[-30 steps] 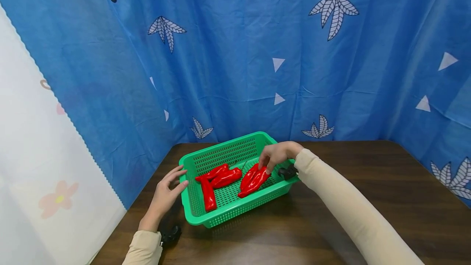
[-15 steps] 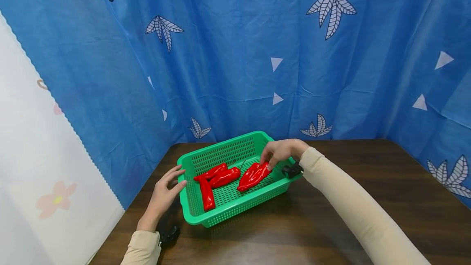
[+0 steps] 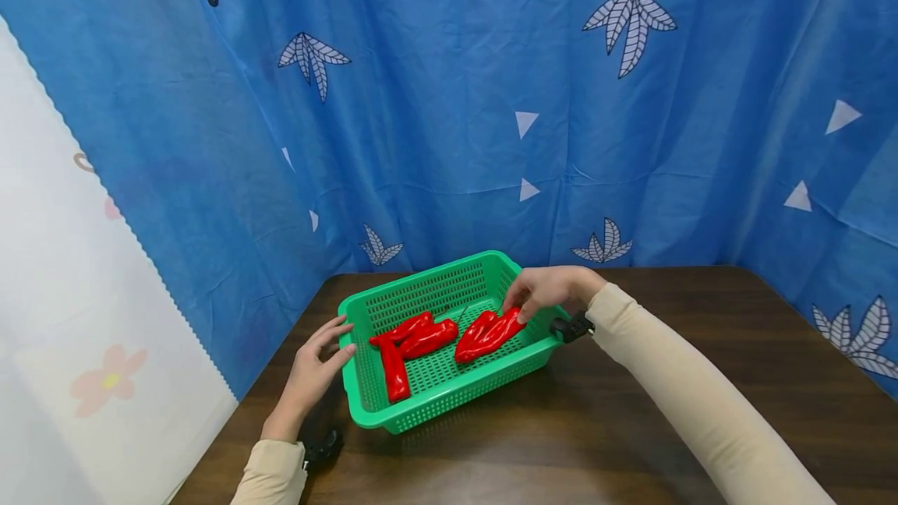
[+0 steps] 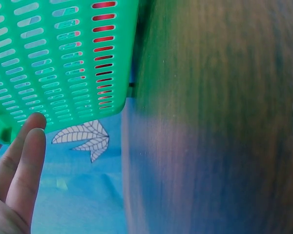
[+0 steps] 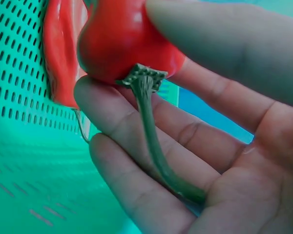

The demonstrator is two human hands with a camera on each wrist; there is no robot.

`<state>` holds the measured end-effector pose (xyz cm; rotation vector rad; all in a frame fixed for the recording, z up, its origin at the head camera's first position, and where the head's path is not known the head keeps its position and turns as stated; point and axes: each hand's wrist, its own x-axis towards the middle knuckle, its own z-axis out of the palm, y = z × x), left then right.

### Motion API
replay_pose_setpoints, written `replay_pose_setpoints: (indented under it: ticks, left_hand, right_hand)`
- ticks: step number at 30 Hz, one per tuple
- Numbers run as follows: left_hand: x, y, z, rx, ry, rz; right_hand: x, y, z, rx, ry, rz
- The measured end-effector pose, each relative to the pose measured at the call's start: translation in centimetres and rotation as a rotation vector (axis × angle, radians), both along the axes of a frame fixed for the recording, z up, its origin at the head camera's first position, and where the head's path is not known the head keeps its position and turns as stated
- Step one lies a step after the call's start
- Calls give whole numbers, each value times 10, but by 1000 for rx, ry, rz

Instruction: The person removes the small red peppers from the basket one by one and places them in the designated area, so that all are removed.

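Observation:
A green perforated plastic basket point(image 3: 449, 405) holds several long red peppers. Near its right end, my right hand point(image 3: 549, 288) pinches one red pepper point(image 3: 495, 335) between thumb and fingers by its stem end. In the right wrist view, the green stem point(image 5: 147, 119) of this pepper curves down across the fingers. Another red pepper point(image 5: 63, 53) lies close beside it. My left hand point(image 3: 313, 371) is at the basket's left rim with fingers fairly straight; in the left wrist view its fingertips touch or nearly touch the slotted wall.
More red peppers point(image 3: 395, 369) lie in the basket's left half. The basket sits on a dark wooden table point(image 3: 491, 458). A blue patterned curtain point(image 3: 449, 115) hangs behind it, with a white cloth point(image 3: 91, 279) at the left.
My right hand has moved slightly right, drawing the gripped pepper the same way within the basket. The left hand stays at the left rim.

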<state>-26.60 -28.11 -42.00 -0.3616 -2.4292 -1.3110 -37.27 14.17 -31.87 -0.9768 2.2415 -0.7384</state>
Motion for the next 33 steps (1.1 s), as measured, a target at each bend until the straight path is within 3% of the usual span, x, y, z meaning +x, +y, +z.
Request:
replay_pose_setpoints:
  ticks: [9,15,22,33]
  left_hand:
    - [-7,-6,-11,17,25,-18]
    - [-7,-5,-12,-11,47,-10]
    - [-5,-4,-9,-5,25,-14]
    - [-5,-3,-9,-30,42,-2]
  right_hand:
    - [1,17,4,-39,43,-42]
    - [1,26,7,-66,33,-64]
    - [1,37,9,-101,7,-71]
    - [0,55,12,-117,38,-126]
